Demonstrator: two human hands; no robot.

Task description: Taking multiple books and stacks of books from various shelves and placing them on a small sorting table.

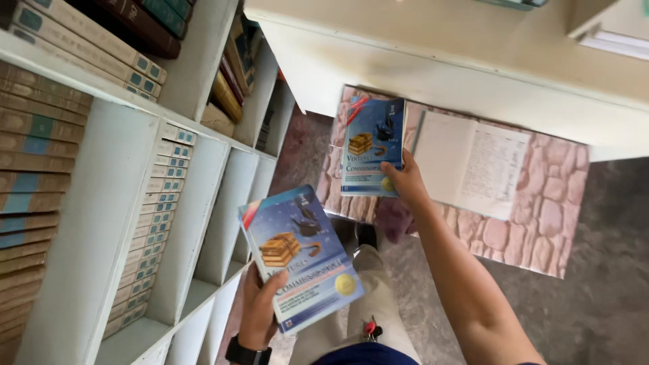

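Observation:
My left hand (259, 305) grips a blue paperback book (301, 257) by its lower left corner, held tilted in front of me beside the shelves. My right hand (404, 180) holds a second, matching blue book (372, 145) at its lower right corner, over the near left part of a low table with a pink stone-pattern cover (547, 216). Whether that book rests on the table or hangs just above it, I cannot tell. A black watch sits on my left wrist.
An open notebook (471, 164) lies on the table to the right of the second book. White bookshelves (108, 223) full of beige and dark volumes stand at my left. A cream counter (433, 61) runs behind the table. Grey patterned floor lies below.

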